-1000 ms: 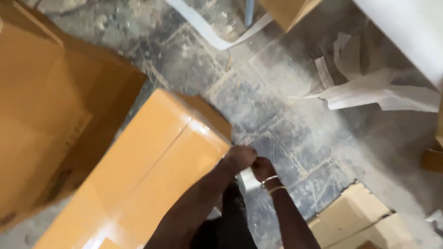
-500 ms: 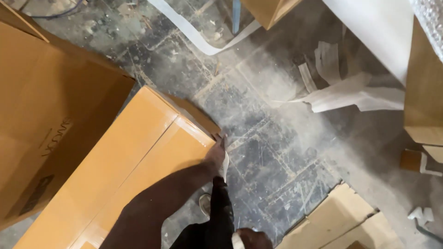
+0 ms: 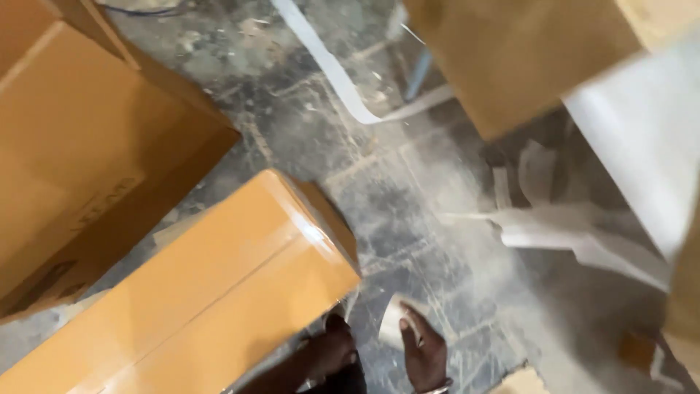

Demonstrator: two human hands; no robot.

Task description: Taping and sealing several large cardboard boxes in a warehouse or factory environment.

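A long orange-brown cardboard box [image 3: 219, 292], sealed along its top seam with glossy tape, lies on the dusty tiled floor. My left hand [image 3: 332, 352] is at the bottom edge of the view, just below the box's near corner, with fingers curled; it is too dark and blurred to see whether it holds anything. My right hand [image 3: 424, 350] is beside it, gripping a pale roundish roll [image 3: 392, 319] that looks like tape. Both forearms are mostly out of view.
A larger cardboard box [image 3: 87, 160] stands at the left. Another box [image 3: 525, 58] hangs over the top right, next to a white slab [image 3: 642, 146]. White strips [image 3: 328, 66] and torn paper [image 3: 569, 233] litter the floor. A cardboard scrap [image 3: 521, 381] lies near the bottom.
My left hand has come off the box's near corner and drawn back toward me. My right hand has come up into view with the pale roll. The view has shifted down and right.
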